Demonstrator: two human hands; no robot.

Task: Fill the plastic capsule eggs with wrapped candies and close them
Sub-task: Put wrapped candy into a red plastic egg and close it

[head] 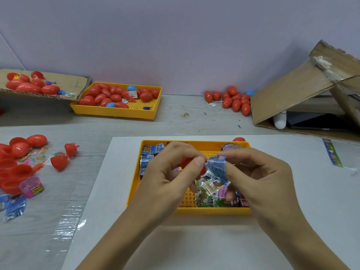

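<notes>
Over the near yellow tray (pixel 194 211), my left hand (pixel 165 176) grips a red egg half (pixel 186 162), mostly hidden by its fingers. My right hand (pixel 259 172) pinches a blue wrapped candy packet (pixel 217 168) right beside that half, and my left thumb touches the packet's edge. The tray holds several more wrapped candies (pixel 212 195), blue at the upper left, green and pink at the lower right.
Open red egg halves (pixel 17 162) and a pink cup (pixel 32 187) lie at the left. A far yellow tray (pixel 136 112) and a cardboard flap (pixel 48 82) hold closed red eggs. More eggs (pixel 235 100) sit beside a tilted cardboard box (pixel 292 94) at the right.
</notes>
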